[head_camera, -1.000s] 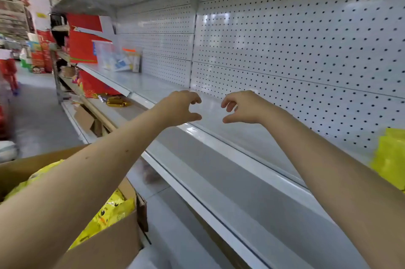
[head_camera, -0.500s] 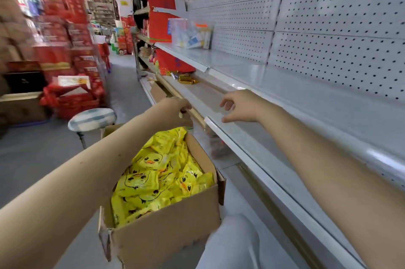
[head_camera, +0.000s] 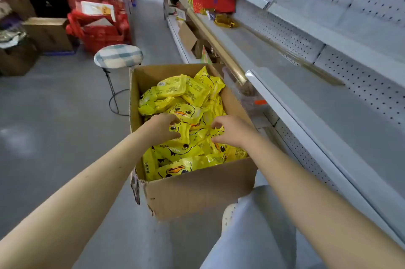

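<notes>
Grey shelving [head_camera: 328,115] runs down the right of the frame. At centre an open cardboard box [head_camera: 197,192] stands on the floor, full of yellow duck packets [head_camera: 186,91]. The left hand [head_camera: 163,125] curls fingers and thumb round one packet [head_camera: 182,131] mid-box. The right hand [head_camera: 230,130], fingers bent, is just beside it over the pile, though whether it holds anything I cannot tell.

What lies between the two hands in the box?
Only yellow duck packets in the cardboard box fill the gap between left hand and right hand; the head view shows it.
</notes>
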Action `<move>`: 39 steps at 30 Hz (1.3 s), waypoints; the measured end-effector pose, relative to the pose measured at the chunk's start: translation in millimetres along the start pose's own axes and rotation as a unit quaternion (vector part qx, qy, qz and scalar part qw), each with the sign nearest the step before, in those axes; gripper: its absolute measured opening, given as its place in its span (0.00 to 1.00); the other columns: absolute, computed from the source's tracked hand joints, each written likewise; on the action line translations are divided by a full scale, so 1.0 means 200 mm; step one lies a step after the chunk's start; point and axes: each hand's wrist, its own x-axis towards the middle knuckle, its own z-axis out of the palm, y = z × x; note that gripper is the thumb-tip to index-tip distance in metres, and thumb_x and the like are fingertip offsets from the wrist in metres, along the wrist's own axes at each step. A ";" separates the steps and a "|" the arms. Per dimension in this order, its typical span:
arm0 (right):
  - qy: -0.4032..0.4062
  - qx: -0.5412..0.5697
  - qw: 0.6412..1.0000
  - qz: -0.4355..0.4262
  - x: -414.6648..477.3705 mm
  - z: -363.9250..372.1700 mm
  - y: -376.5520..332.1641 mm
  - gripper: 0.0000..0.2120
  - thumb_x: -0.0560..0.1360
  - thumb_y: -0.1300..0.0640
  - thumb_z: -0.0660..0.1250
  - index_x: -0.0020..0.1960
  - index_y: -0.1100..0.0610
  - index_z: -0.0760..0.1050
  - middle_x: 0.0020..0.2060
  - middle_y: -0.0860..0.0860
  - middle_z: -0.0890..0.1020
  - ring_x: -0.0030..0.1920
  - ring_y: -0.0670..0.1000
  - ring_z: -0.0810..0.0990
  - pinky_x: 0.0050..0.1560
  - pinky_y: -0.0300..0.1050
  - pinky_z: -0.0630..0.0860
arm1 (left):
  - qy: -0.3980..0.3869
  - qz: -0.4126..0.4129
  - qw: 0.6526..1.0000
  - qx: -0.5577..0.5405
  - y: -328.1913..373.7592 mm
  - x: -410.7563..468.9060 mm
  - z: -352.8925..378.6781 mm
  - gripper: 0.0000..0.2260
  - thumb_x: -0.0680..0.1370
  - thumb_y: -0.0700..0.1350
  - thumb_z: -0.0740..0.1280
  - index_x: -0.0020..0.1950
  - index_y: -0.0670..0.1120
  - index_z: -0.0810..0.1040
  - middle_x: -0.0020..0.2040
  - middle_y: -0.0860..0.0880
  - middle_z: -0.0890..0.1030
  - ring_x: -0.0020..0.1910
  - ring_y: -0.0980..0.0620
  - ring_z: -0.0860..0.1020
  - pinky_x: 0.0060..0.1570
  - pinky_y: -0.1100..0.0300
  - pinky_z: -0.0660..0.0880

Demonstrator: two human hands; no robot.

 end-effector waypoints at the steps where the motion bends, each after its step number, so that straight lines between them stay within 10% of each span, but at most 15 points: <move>1: -0.009 0.006 1.000 0.002 0.02 0.04 0.01 0.20 0.71 0.51 0.72 0.62 0.51 0.75 0.60 0.49 0.78 0.59 0.51 0.76 0.56 0.48 0.75 | -0.005 -0.008 1.000 -0.006 -0.03 0.00 0.03 0.23 0.74 0.51 0.70 0.67 0.47 0.71 0.63 0.47 0.75 0.61 0.49 0.73 0.58 0.56 0.70; 26: 0.017 0.009 1.000 0.023 0.86 0.31 0.05 0.30 0.74 0.39 0.64 0.71 0.51 0.66 0.67 0.54 0.72 0.69 0.59 0.64 0.64 0.53 0.66 | -0.120 -0.152 0.981 0.016 -0.36 0.42 0.27 0.42 0.71 0.60 0.70 0.78 0.51 0.51 0.76 0.46 0.60 0.74 0.39 0.55 0.71 0.40 0.58; 39: -0.039 -0.006 0.992 0.116 0.85 0.30 0.04 0.40 0.67 0.40 0.74 0.70 0.60 0.64 0.68 0.58 0.67 0.67 0.59 0.68 0.63 0.52 0.68 | -0.127 -0.195 0.971 0.056 -0.34 0.38 0.25 0.38 0.65 0.68 0.70 0.69 0.49 0.70 0.72 0.42 0.60 0.68 0.39 0.64 0.62 0.46 0.69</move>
